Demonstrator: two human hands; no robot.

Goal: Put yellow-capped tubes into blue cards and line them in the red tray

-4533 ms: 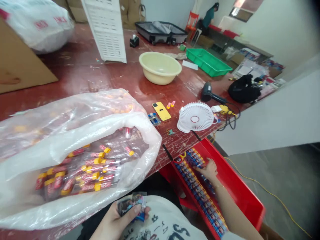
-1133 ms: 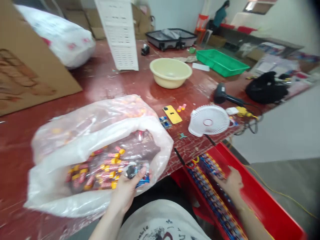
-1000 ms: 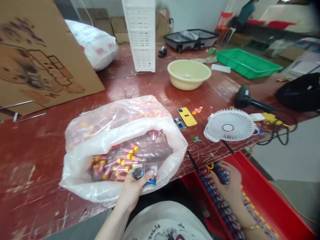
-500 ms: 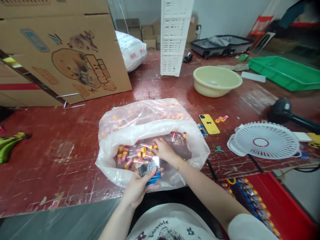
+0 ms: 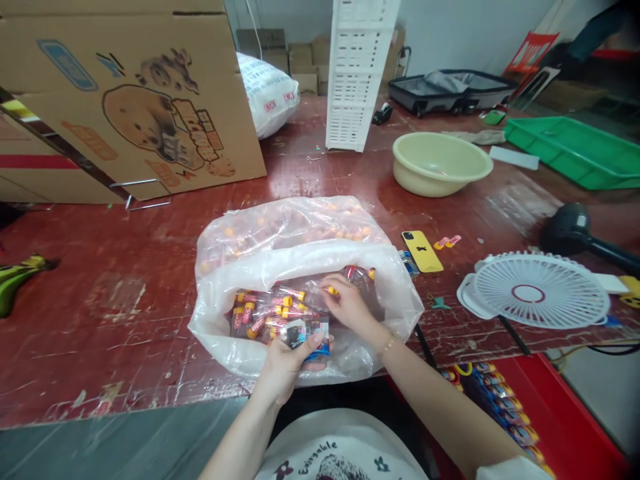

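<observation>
An open clear plastic bag [image 5: 300, 260] lies on the table, holding many small pink tubes [image 5: 255, 325] with yellow caps. Low over its front edge, my left hand [image 5: 293, 357] grips a small stack of printed packets [image 5: 315, 337] in blue and black, thumb on top. My right hand [image 5: 349, 303] is inside the bag's mouth, fingers pinched on a small yellow-capped tube [image 5: 332, 290]. Part of that tube is hidden by the fingers.
Right of the bag lie a yellow phone [image 5: 423, 251], two pink tubes [image 5: 447, 242] and a white round grille [image 5: 540, 291]. Behind stand a cream basin [image 5: 440, 167], a green tray [image 5: 575, 150] and a white basket stack [image 5: 360, 80]. A cardboard box [image 5: 150, 120] stands left, bananas [image 5: 20, 280] nearer.
My right hand has moved right and slightly down, away from the tube pile, with the yellow-capped tube in its fingers. My left hand, still holding the packets, has shifted slightly right.
</observation>
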